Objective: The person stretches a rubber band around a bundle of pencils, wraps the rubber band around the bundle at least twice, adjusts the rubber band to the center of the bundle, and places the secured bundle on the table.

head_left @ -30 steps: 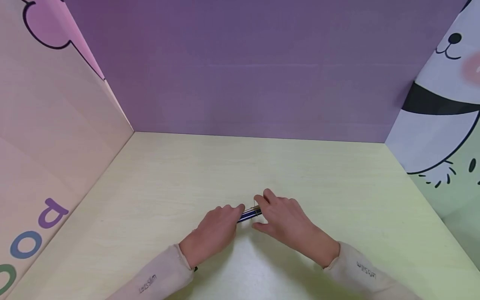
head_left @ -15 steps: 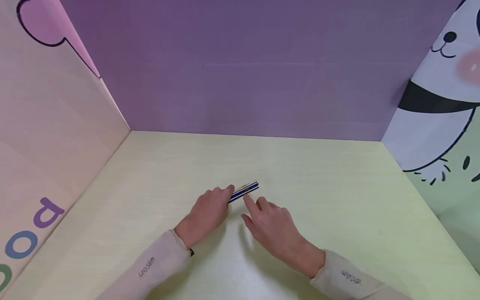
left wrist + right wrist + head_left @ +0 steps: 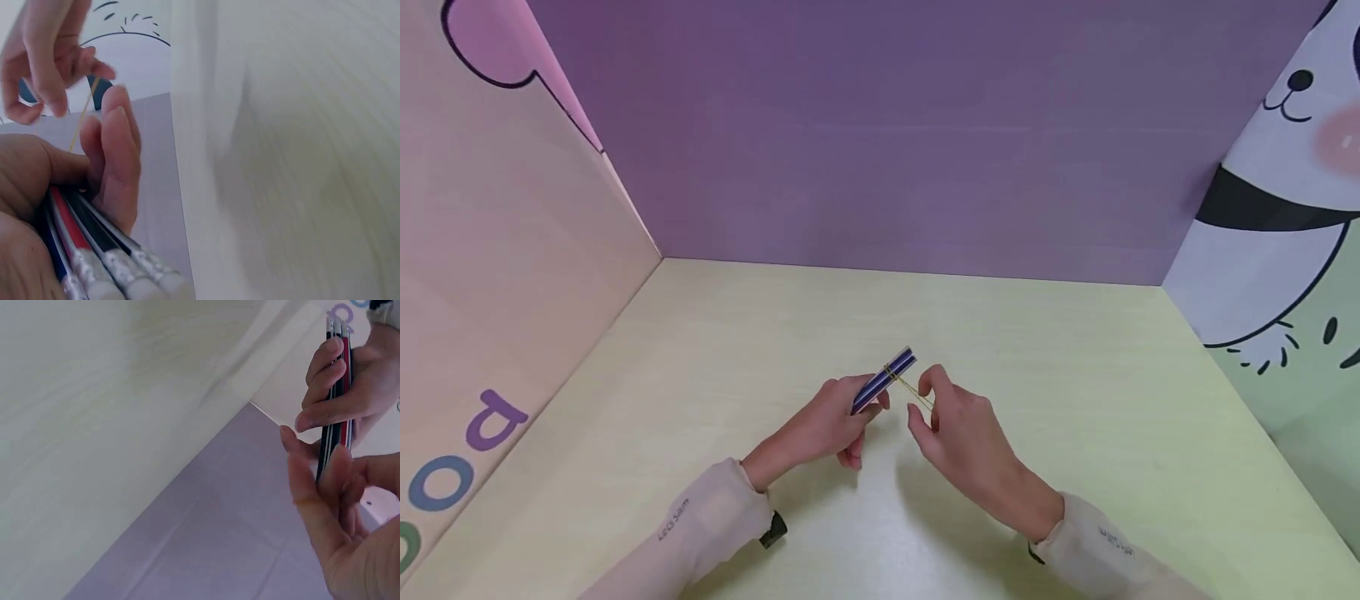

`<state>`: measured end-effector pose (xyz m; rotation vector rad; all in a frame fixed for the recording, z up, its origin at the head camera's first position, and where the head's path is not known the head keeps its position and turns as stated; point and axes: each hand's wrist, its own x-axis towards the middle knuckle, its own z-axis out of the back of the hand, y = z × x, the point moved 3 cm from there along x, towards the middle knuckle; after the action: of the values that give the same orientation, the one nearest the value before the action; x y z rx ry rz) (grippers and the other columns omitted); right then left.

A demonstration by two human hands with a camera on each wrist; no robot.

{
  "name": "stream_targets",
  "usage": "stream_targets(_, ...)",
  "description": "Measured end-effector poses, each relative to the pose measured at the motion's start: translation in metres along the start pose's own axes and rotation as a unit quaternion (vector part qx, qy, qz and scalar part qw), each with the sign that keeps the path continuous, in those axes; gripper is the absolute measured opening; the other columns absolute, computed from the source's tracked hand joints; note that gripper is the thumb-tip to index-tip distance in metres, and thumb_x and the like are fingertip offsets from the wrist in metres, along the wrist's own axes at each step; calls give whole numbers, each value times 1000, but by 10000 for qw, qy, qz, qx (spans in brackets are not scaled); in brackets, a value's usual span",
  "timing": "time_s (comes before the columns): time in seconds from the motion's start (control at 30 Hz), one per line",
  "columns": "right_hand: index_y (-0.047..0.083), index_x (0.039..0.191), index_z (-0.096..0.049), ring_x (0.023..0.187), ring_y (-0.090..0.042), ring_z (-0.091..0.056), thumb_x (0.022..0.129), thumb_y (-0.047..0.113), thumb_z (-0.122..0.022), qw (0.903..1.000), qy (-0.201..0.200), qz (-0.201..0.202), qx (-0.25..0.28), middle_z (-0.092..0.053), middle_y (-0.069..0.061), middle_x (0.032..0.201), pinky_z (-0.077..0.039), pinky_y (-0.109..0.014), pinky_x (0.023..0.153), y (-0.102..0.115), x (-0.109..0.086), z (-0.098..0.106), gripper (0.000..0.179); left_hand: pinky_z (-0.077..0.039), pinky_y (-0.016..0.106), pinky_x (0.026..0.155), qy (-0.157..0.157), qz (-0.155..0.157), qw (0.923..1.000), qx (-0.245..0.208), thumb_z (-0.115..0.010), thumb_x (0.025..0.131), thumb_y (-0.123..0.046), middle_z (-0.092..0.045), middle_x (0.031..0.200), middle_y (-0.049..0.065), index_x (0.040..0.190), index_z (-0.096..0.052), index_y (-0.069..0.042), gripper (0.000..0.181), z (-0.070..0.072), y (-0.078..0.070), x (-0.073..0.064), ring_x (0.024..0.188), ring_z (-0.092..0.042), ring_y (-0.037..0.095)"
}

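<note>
My left hand (image 3: 835, 421) grips a bundle of several striped pencils (image 3: 883, 382), tilted with its far end up and to the right. In the left wrist view the white eraser (image 3: 144, 289) ends stick out below the palm; one red pencil (image 3: 72, 219) shows among dark ones. A thin yellow rubber band (image 3: 910, 388) wraps the bundle near its far end and stretches taut toward my right hand (image 3: 970, 442). That hand's bent fingers hook the stretched loop; in the right wrist view the band (image 3: 305, 501) crosses one finger.
Both hands are above a pale wooden tabletop (image 3: 760, 333). A purple panel (image 3: 880, 142) rises behind it, with a pinkish panel (image 3: 512, 217) at left and a panel with a cartoon bear (image 3: 1277, 267) at right.
My left hand has turned over, tipping the pencils more steeply. My right hand has gone from beyond the bundle's end to below it, then drawn the rubber band out to the right.
</note>
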<state>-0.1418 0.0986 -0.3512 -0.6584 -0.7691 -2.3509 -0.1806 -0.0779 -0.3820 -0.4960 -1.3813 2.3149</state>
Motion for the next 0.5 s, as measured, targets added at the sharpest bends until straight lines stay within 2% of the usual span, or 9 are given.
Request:
stream_targets(0.1, 8, 94, -56, 49, 1, -40, 86, 1, -70, 9950, 579, -524, 630, -46, 13, 57, -40, -15, 46, -6, 3, 2, 18, -55, 40, 42, -64, -112, 9998, -174, -50, 101, 2, -58, 51, 10, 111, -55, 5, 12, 0, -4, -1, 41, -63, 25)
stream_targets(0.2, 10, 95, -60, 54, -3, -56, 92, 2, -67, 9799, 965, -869, 1512, -56, 9, 63, -49, -21, 50, -12, 5, 3, 10, -55, 40, 42, -140, -230, 9992, -301, -50, 101, 2, -58, 51, 11, 111, -54, 4, 10, 1, -7, -1, 41, -63, 26)
stream_targets(0.27, 11, 104, -59, 57, -10, -63, 96, 4, -63, 9615, 1099, -1140, 2246, -60, 4, 67, -55, -26, 55, -18, 5, 3, 11, -55, 41, 42, -212, -300, 9987, -363, -51, 101, 1, -58, 51, 12, 109, -54, 3, 9, 2, -10, -2, 41, -62, 27)
stream_targets(0.33, 12, 113, -55, 57, -20, -66, 100, 6, -59, 9339, 1128, -1393, 3094, -61, -4, 70, -58, -33, 57, -24, 4, 4, 15, -55, 41, 42, -250, -353, 9981, -434, -52, 102, -1, -58, 52, 12, 109, -54, 1, 8, 3, -12, -3, 41, -62, 28)
stream_targets(0.43, 7, 115, -53, 57, -28, -63, 102, 3, -52, 8966, 984, -1562, 4025, -58, -14, 74, -60, -41, 61, -31, 2, 6, 13, -55, 42, 42, -275, -424, 9972, -559, -52, 102, -3, -58, 52, 12, 109, -55, -2, 7, 3, -16, -4, 42, -63, 28)
stream_targets(0.47, 5, 113, -54, 56, -30, -61, 103, 1, -50, 8900, 896, -1574, 4185, -56, -16, 73, -60, -41, 60, -32, 1, 6, 12, -55, 42, 42, -292, -433, 9969, -590, -52, 102, -4, -58, 52, 12, 109, -55, -3, 7, 3, -18, -4, 42, -63, 29)
stream_targets(0.5, 2, 110, -58, 55, -29, -60, 102, -1, -49, 8874, 771, -1582, 4261, -55, -17, 72, -60, -41, 58, -33, 1, 7, 12, -55, 42, 42, -305, -437, 9967, -613, -52, 102, -4, -58, 52, 12, 109, -55, -4, 7, 3, -19, -5, 42, -63, 29)
